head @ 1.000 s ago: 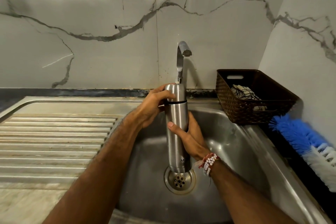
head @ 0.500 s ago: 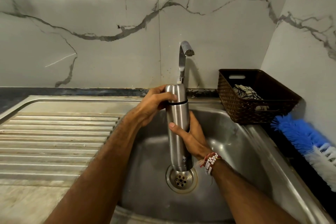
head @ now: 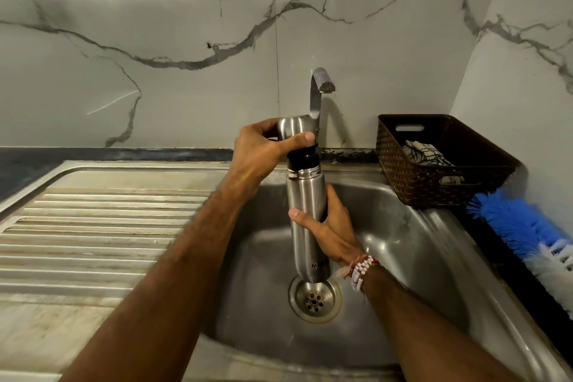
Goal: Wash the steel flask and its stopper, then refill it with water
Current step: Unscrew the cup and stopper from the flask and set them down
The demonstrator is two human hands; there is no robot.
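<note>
Over sink (head: 403,242) drain: steel flask (head: 305,226) upright, your right hand (head: 331,232) wrapped round body. Your left hand (head: 257,152) grips cap (head: 293,130), tilted above black stopper (head: 302,160). Step: opening. Next: park cap, unscrew stopper, open tap (head: 319,87).

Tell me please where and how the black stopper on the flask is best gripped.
Grip the stopper round its black rim, coming from above with thumb and fingers: it is a short round plug, upright in the neck of the flask. The cap in the left hand partly covers it and likely must clear first. The right hand holds the flask body steady.
</note>
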